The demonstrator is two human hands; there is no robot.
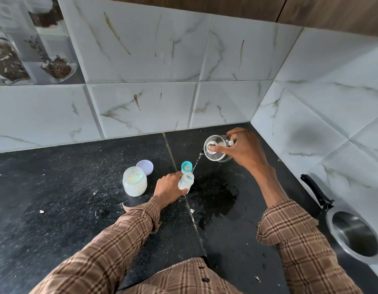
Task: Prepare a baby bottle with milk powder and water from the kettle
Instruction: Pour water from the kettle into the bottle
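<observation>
A small clear baby bottle (187,181) stands upright on the black counter (56,198), and my left hand (168,187) grips its side. Just behind the bottle sits its teal cap (186,166). My right hand (244,148) holds a small steel kettle (216,147) by the handle, tilted to the left, with my thumb on the lid knob. A thin stream of water (196,163) falls from the spout toward the bottle's mouth. An open jar of white milk powder (134,181) stands left of my left hand, its pale purple lid (144,167) lying behind it.
A patch of spilled water (215,194) spreads on the counter right of the bottle. A steel pan (353,236) with a black handle sits at the right edge. Tiled walls (141,102) meet in a corner behind the kettle.
</observation>
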